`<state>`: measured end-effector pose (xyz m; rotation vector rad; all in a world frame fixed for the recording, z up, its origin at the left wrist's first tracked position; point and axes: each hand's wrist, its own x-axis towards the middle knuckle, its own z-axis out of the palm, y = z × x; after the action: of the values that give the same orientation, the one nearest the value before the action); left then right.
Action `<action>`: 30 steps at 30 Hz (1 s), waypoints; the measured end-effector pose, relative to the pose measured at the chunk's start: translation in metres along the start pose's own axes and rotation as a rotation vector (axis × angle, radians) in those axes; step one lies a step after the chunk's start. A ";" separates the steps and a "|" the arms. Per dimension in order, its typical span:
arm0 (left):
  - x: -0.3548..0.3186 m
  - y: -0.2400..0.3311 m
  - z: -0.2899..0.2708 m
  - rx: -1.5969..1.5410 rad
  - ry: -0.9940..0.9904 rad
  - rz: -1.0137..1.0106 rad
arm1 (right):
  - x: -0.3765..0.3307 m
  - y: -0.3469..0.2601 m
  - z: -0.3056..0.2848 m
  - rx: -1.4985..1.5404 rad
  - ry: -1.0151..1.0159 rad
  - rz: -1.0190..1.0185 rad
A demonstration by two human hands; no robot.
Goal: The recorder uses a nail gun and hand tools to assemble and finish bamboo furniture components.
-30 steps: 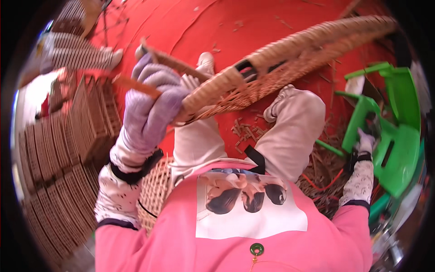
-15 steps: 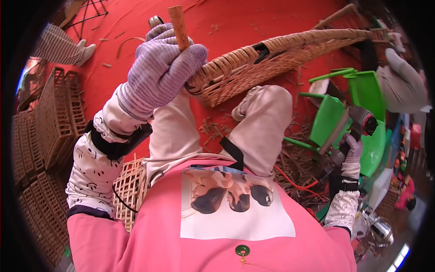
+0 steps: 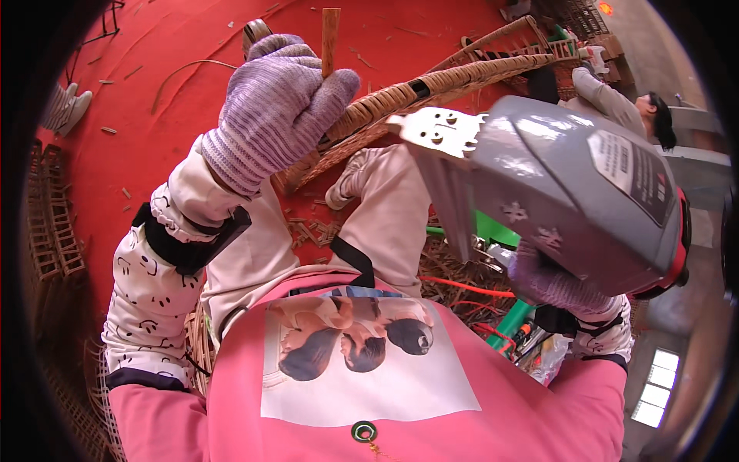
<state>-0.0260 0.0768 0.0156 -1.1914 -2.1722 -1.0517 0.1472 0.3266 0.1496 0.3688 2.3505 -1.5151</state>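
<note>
My left hand [image 3: 269, 119], in a lilac-and-white striped knit glove, is closed around the near end of a long wicker-wrapped frame [image 3: 385, 105]. A flat wooden strip [image 3: 330, 42] sticks up between its fingers and thumb. The frame runs away to the upper right, above my knees. My right hand [image 3: 558, 281], gloved alike, grips the handle of a large grey nail gun [image 3: 570, 181] with a red end cap. Its metal nose points left toward the frame, close to the wrapped edge in the picture. Whether nose and frame touch, I cannot tell.
Wood scraps [image 3: 314, 231] litter the red floor covering [image 3: 177, 46]. Woven racks [image 3: 54, 208] stand at the left. A red hose [image 3: 469, 286] and a green plastic chair [image 3: 496, 229] show at the right. Another person [image 3: 608, 96] sits at the far right; another person's feet [image 3: 73, 112] show far left.
My right hand has raised the nail gun from beside the green chair up toward the wicker frame. The left hand keeps its grip on frame and strip. My view has shifted rightward.
</note>
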 end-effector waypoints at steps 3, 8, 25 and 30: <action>0.001 0.000 0.002 -0.024 0.039 0.015 | 0.010 -0.012 0.007 -0.049 -0.034 0.014; 0.002 0.004 0.002 -0.042 0.054 -0.005 | 0.022 -0.023 0.015 -0.107 -0.084 0.022; 0.000 0.003 0.003 0.026 0.121 0.111 | 0.039 -0.047 0.021 -0.245 -0.145 0.032; -0.003 -0.002 0.005 0.053 0.246 0.319 | 0.041 -0.071 0.019 -0.351 -0.147 0.062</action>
<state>-0.0263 0.0782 0.0094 -1.2602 -1.7433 -0.9413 0.0846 0.2825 0.1853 0.2315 2.4001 -1.0355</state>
